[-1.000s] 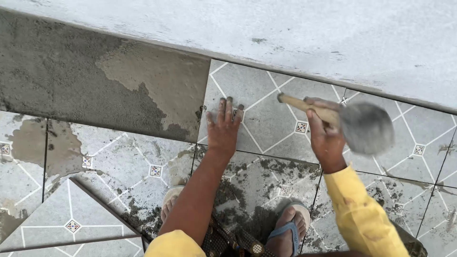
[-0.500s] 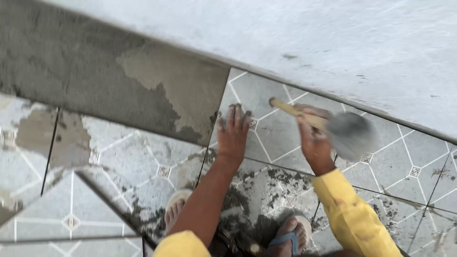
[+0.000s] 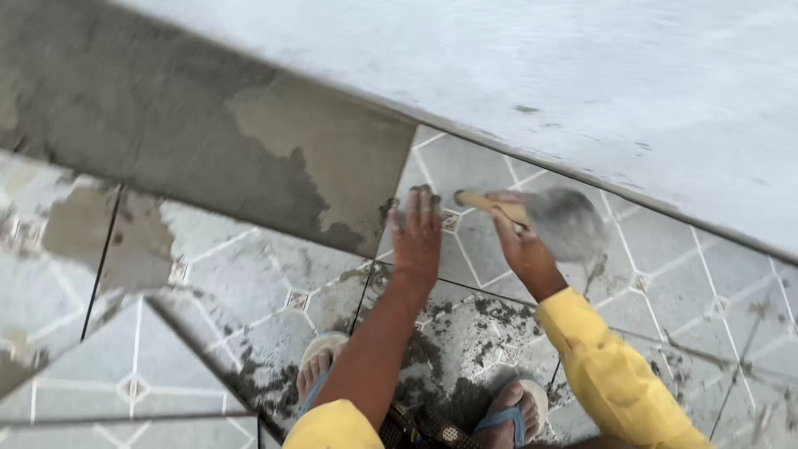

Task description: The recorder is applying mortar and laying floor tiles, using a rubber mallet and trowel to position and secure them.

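Down at the bottom of the view, 2 feet in sandals point(image 3: 507, 411) stand on floor tiles smeared with grey mortar point(image 3: 453, 333), and the yellow sleeves point(image 3: 611, 374) of the person reach forward from there. A little further out, the left hand point(image 3: 417, 229) lies flat on the patterned tile point(image 3: 465, 208), fingers spread wide and pressing down near its left edge. Just beside it, the right hand point(image 3: 517, 237) is closed around the wooden handle of a rubber mallet point(image 3: 565, 223), whose grey head is blurred, low over the same tile to the right of the left hand. That tile sits against the foot of the wall point(image 3: 582, 75), in line with more laid tiles running off to the right. To its left, the strip of floor along the wall is bare mortar bed point(image 3: 208, 150), partly dark and partly lighter, with no tile on it. So by the look of it, the row at the wall is laid up to this tile, which is being bedded in, and the stretch to the left is yet to be covered. Near the lower left, a loose tile point(image 3: 108, 374) rests at an angle over the floor.
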